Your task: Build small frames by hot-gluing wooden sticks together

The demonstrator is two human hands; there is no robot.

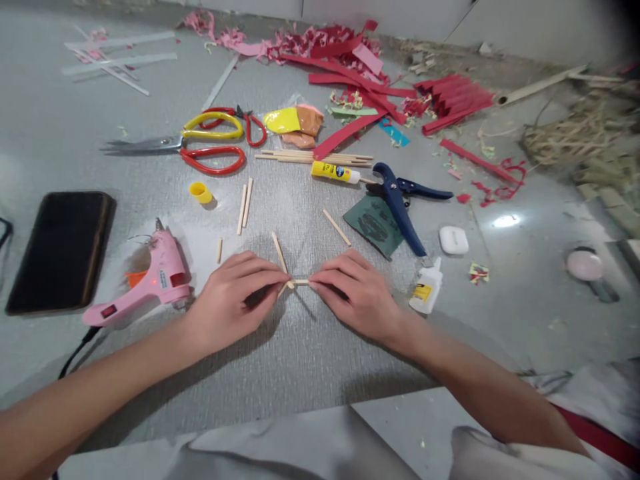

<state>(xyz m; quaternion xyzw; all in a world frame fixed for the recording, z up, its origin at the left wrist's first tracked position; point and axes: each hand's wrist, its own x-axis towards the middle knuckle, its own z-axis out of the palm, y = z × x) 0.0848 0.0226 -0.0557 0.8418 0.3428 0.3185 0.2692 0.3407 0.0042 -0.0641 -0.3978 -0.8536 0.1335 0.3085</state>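
Observation:
Low over the grey table, my left hand (239, 291) pinches the joint where a slanting wooden stick (280, 252) meets a short crosswise stick (301, 282). My right hand (354, 291) grips the other end of that crosswise piece, thumb and fingertips pressed together. Beyond my right fingers lies a loose stick (337, 227). A pair of cut sticks (245, 207) and a very short piece (219, 251) rest past my left hand. Left of that hand a pink hot glue gun (159, 273) lies on its side. A small white glue bottle (427, 287) is to the right of my right hand.
Large scissors (213, 152), a glue stick (334, 171), a stick bundle (315, 158), blue cutters (400, 200) and green sandpaper (375, 223) lie farther back. A phone (61, 252) sits at left, a white case (453, 240) at right. Red paper scraps (350, 73) line the wall.

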